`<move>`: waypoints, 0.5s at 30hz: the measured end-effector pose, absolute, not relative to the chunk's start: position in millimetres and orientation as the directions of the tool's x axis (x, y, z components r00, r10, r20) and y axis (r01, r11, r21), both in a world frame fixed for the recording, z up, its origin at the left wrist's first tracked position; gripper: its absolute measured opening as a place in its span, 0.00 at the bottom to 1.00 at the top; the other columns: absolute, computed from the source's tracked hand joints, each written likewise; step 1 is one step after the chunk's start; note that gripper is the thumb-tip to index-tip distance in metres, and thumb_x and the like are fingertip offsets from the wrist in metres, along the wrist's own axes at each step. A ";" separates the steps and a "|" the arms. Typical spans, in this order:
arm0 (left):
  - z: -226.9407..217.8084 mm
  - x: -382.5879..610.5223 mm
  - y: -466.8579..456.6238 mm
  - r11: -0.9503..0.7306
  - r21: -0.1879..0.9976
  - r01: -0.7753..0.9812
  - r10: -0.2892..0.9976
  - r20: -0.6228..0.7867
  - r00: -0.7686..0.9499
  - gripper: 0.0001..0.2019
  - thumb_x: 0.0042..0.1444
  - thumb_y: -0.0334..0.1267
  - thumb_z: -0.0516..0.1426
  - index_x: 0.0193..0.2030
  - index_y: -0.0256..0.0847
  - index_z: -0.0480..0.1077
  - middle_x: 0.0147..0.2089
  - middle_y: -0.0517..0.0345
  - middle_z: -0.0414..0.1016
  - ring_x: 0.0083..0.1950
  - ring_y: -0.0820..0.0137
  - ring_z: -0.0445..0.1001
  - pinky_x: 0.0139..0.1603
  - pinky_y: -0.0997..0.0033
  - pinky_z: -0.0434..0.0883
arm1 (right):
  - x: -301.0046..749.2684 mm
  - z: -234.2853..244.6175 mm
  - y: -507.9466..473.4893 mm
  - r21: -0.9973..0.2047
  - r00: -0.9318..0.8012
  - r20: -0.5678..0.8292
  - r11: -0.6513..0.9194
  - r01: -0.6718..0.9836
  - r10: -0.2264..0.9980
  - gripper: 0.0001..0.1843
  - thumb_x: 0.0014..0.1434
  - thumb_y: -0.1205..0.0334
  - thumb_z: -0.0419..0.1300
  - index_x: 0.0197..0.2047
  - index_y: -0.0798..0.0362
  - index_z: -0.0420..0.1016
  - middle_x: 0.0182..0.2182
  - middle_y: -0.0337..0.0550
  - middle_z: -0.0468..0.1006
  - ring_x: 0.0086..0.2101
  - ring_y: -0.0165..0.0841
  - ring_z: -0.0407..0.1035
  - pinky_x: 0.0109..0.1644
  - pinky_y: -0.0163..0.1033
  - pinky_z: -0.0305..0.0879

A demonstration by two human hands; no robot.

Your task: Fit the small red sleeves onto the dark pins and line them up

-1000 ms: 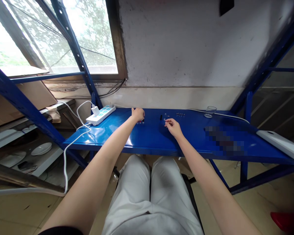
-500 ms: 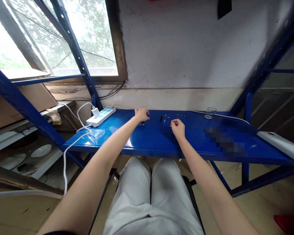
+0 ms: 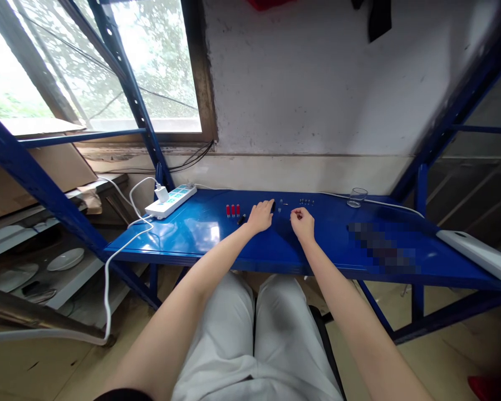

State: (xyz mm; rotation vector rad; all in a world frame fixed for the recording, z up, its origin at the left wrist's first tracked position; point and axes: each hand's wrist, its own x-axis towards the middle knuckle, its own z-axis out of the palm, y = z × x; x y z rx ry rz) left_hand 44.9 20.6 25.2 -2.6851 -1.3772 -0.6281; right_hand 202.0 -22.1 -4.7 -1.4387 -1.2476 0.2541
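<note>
On the blue metal shelf (image 3: 200, 234), my left hand (image 3: 260, 216) rests with curled fingers beside a small black part (image 3: 273, 206); what it holds, if anything, is hidden. Three small red pieces (image 3: 232, 210) stand in a row just to its left. My right hand (image 3: 304, 222) is closed in a loose pinch near tiny metal parts (image 3: 280, 205); I cannot make out what it pinches. A row of small dark pieces (image 3: 306, 201) lies farther back.
A white power strip (image 3: 171, 200) with a plugged charger and white cable sits at the shelf's back left. A small glass (image 3: 356, 196) stands at the back right, a white flat device (image 3: 476, 250) at the far right. Blue rack posts frame both sides; dishes lie on a lower left shelf.
My left hand has moved right, away from the red pieces, which now stand uncovered, and lies close to my right hand. The right hand has barely shifted.
</note>
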 end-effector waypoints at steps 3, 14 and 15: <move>11.9 53.1 27.8 -0.547 0.162 0.821 0.808 0.359 0.467 0.28 0.59 0.34 0.43 0.67 0.40 0.41 0.62 0.44 0.57 0.58 0.58 0.60 0.51 0.58 0.60 | 201.7 -4.8 -22.0 -0.811 0.391 0.469 0.211 0.546 0.792 0.07 0.51 0.58 0.51 0.30 0.50 0.67 0.26 0.44 0.74 0.27 0.35 0.67 0.30 0.39 0.62; 14.3 78.3 41.0 -0.444 0.182 0.878 0.869 0.327 0.371 0.22 0.59 0.30 0.42 0.61 0.40 0.57 0.55 0.44 0.66 0.55 0.58 0.62 0.53 0.56 0.59 | 200.3 -6.9 -19.0 -0.760 0.298 0.465 0.204 0.617 0.834 0.09 0.50 0.60 0.50 0.33 0.50 0.68 0.28 0.43 0.74 0.29 0.36 0.67 0.34 0.40 0.63; 16.8 78.0 40.7 -0.451 0.179 0.875 0.860 0.348 0.372 0.20 0.59 0.30 0.42 0.57 0.39 0.62 0.52 0.44 0.68 0.54 0.59 0.63 0.53 0.57 0.59 | 200.4 -7.7 -17.9 -0.749 0.286 0.469 0.205 0.631 0.836 0.09 0.50 0.60 0.50 0.34 0.50 0.69 0.28 0.43 0.74 0.30 0.36 0.67 0.35 0.41 0.63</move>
